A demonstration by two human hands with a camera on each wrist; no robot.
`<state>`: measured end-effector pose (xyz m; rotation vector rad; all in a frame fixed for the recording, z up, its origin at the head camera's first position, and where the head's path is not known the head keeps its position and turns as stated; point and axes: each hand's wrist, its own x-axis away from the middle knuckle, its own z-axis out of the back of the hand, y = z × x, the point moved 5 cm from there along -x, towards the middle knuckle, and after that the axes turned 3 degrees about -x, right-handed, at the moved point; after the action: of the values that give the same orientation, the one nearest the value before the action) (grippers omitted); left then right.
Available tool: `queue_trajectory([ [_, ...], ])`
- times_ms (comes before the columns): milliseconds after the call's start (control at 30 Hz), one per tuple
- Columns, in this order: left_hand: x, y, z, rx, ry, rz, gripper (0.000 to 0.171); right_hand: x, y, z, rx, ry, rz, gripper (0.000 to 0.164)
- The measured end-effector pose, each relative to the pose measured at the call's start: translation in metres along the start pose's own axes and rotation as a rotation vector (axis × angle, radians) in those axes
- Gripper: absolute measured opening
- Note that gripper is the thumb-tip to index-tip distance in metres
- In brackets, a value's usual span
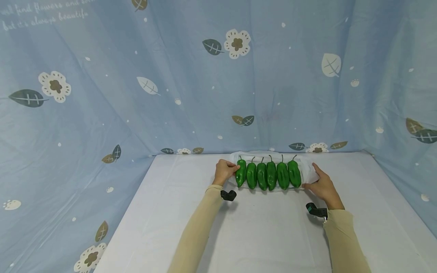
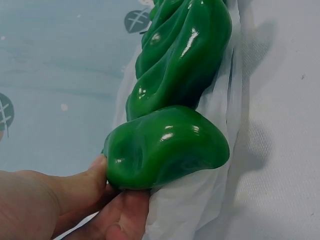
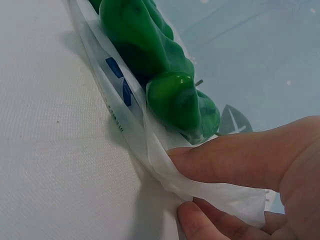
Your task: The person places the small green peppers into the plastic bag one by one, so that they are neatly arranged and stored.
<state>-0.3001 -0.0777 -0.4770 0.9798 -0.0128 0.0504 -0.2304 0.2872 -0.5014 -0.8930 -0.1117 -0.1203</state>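
Several glossy green peppers (image 1: pixel 261 176) lie side by side in a row on a thin white plastic bag (image 1: pixel 308 170), stems toward the back. At the row's left end my left hand (image 1: pixel 224 171) pinches the outermost green pepper (image 2: pixel 167 147) near its stem end, thumb against its side and fingers low beside the bag. My right hand (image 1: pixel 322 186) is at the other end, beyond the last pepper (image 3: pixel 172 100). There it pinches the bag's edge (image 3: pixel 220 195), thumb above and fingers beneath. Blue print (image 3: pixel 120 82) shows through the plastic.
The white-covered table (image 1: pixel 266 235) reaches back to a blue patterned curtain (image 1: pixel 191 94), which stands close behind the bag and also hangs along both sides. Black wrist mounts (image 1: pixel 316 210) sit below both hands, just above the tabletop.
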Motion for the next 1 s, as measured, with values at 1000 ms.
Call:
queue_trajectory([
  [1000,0.0015,0.0003,-0.0048,-0.09,0.026,-0.025,0.017,-0.0005,-0.0007,-0.0011,0.01,0.002,0.016,0.11],
])
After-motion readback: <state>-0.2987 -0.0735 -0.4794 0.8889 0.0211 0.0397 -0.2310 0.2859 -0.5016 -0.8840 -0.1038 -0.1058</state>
